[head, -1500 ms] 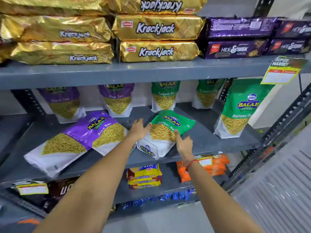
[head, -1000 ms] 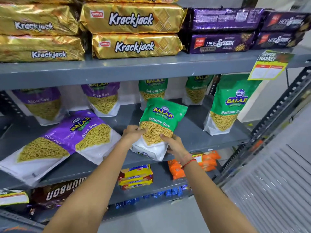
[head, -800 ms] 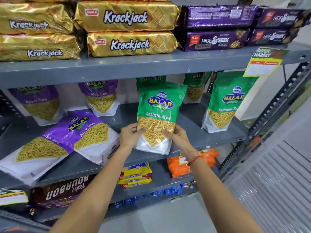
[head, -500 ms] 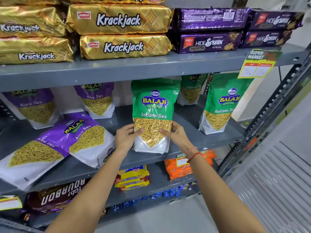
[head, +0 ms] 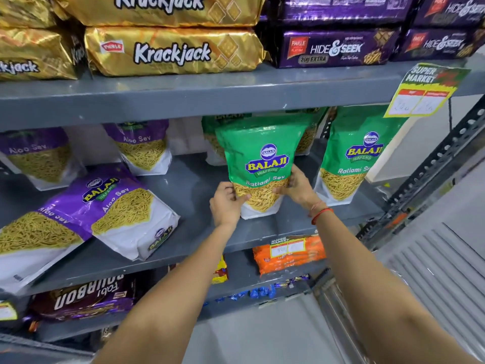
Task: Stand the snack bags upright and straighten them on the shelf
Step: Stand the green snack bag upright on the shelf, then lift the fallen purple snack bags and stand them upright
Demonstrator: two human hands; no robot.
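A green Ratlami Sev bag [head: 258, 158] stands upright on the grey middle shelf [head: 189, 187]. My left hand [head: 225, 203] grips its lower left side and my right hand [head: 298, 187] grips its lower right side. To the left, a purple Aloo Sev bag [head: 123, 206] lies flat, overlapping a second fallen purple bag [head: 34, 232]. Another green bag [head: 351, 158] stands upright at the right. Two purple bags [head: 141, 145] [head: 34, 153] stand along the back, and green bags sit partly hidden behind the held one.
Gold Krackjack packs [head: 170, 51] and purple Hide & Seek packs [head: 333, 48] fill the top shelf. A yellow price tag [head: 422, 93] hangs from its edge. Below are orange packs [head: 288, 256] and a Bourbon pack [head: 84, 300]. A perforated metal upright [head: 433, 164] stands at right.
Both hands took the green bag that lay flat, tipped it upright and pushed it back on the shelf. The camera moved closer.
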